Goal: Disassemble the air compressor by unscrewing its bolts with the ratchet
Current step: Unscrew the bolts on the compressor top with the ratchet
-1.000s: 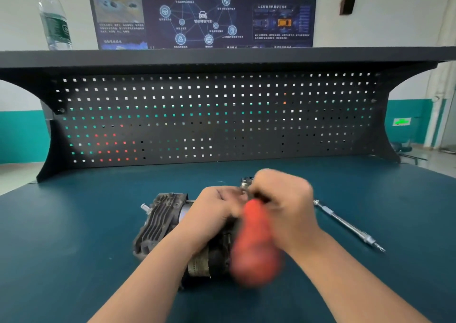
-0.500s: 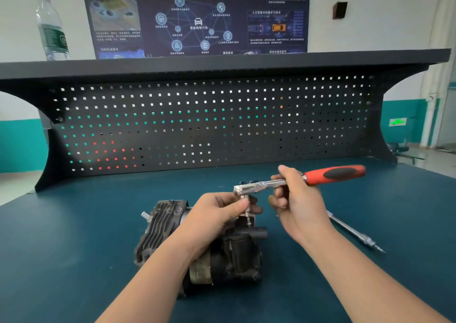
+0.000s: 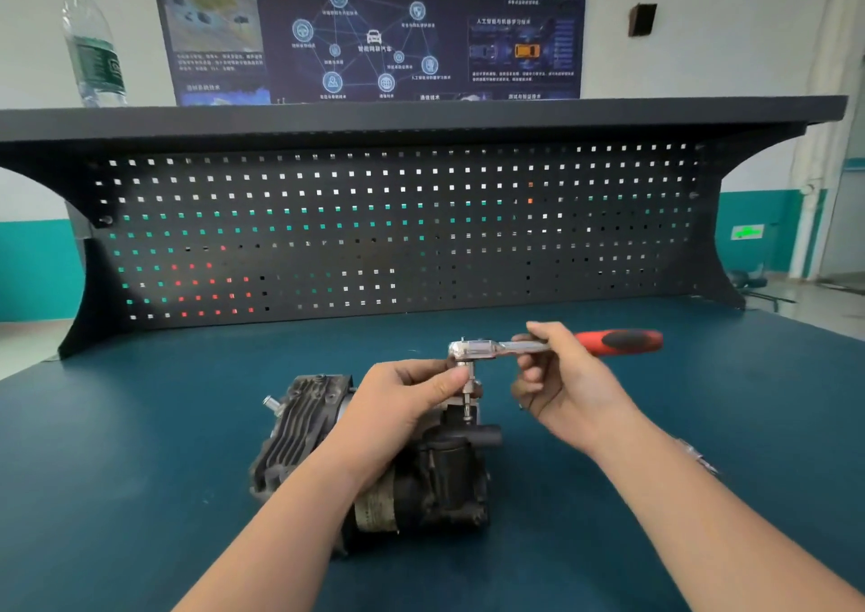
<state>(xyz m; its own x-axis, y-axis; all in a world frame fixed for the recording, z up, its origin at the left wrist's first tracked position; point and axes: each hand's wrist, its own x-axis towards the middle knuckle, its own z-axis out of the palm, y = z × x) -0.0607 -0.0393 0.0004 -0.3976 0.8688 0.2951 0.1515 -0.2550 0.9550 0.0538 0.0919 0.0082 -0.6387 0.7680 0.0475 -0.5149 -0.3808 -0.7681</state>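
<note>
Both hands are working above the air compressor (image 3: 374, 462) lying mid-bench; left hand (image 3: 402, 401) is pinching the bit, right hand (image 3: 561, 377) is gripping the ratchet (image 3: 538, 345); seating squarely is advisable.

Air compressor (image 3: 374, 462) laid on workbench (image 3: 140, 471), centre, before pegboard (image 3: 374, 237). Ratchet (image 3: 552, 345) held above compressor's right end. Water bottle (image 3: 93, 45) stood on shelf (image 3: 421, 115), left. Poster (image 3: 370, 26) hung behind shelf.

One air compressor (image 3: 374, 462), one ratchet (image 3: 552, 344), one bottle (image 3: 93, 45), two hands.
</note>
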